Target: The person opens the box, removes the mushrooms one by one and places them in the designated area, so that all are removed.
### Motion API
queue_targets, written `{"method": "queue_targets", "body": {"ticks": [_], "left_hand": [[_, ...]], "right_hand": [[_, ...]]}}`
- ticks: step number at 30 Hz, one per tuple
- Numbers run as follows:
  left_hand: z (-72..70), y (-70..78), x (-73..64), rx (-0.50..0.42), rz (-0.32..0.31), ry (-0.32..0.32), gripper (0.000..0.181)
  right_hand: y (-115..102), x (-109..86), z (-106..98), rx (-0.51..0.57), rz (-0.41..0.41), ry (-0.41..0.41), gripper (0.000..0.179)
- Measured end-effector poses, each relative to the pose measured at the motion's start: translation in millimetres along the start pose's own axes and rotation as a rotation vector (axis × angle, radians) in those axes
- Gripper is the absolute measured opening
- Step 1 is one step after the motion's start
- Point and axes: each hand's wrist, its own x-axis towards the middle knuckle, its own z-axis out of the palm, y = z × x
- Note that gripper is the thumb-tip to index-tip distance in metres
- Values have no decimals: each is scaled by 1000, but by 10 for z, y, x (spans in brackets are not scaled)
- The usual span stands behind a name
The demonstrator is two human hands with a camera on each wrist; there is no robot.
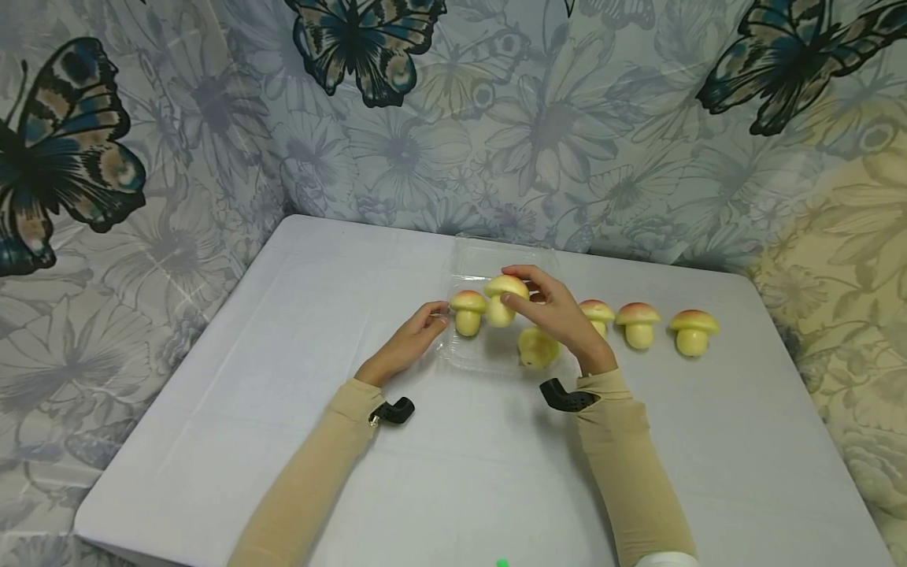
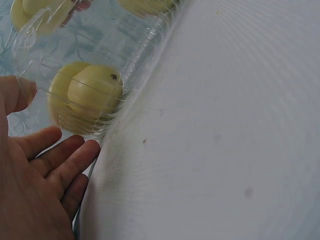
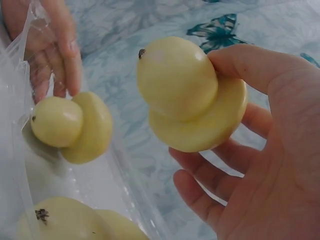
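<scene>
In my right hand (image 1: 549, 303) I hold a toy mushroom (image 1: 502, 313) by its cap and stem, raised over a clear plastic container (image 1: 489, 361). The right wrist view shows the mushroom's pale round stem (image 3: 172, 75), with the thumb on one side and fingers behind the cap. My left hand (image 2: 47, 180) lies at the container's left side, fingers nearly straight, thumb and fingertips at its clear wall. Just inside that wall stands a second mushroom (image 1: 468, 313) with a reddish-yellow cap. Another mushroom (image 1: 538, 348) lies tipped in the container's front right part.
Right of the container, several more mushrooms stand in a row, among them a middle one (image 1: 638, 325) and the farthest right (image 1: 693, 332); my right hand partly covers the nearest. The container's clear lid (image 1: 505, 256) spreads behind. A white cloth (image 1: 283, 315) covers the table.
</scene>
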Motion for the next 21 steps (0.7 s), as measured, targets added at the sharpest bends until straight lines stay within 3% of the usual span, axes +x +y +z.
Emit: {"method": "queue_targets", "body": {"ticks": [11,21], "left_hand": [[-48,37,16,5,20,-6,52],[3,-5,12,-6,3,3,52]], "right_hand": [[-79,-15,-39,7,8,9,51],[-180,-82,-81,-2,-13,34,43]]}}
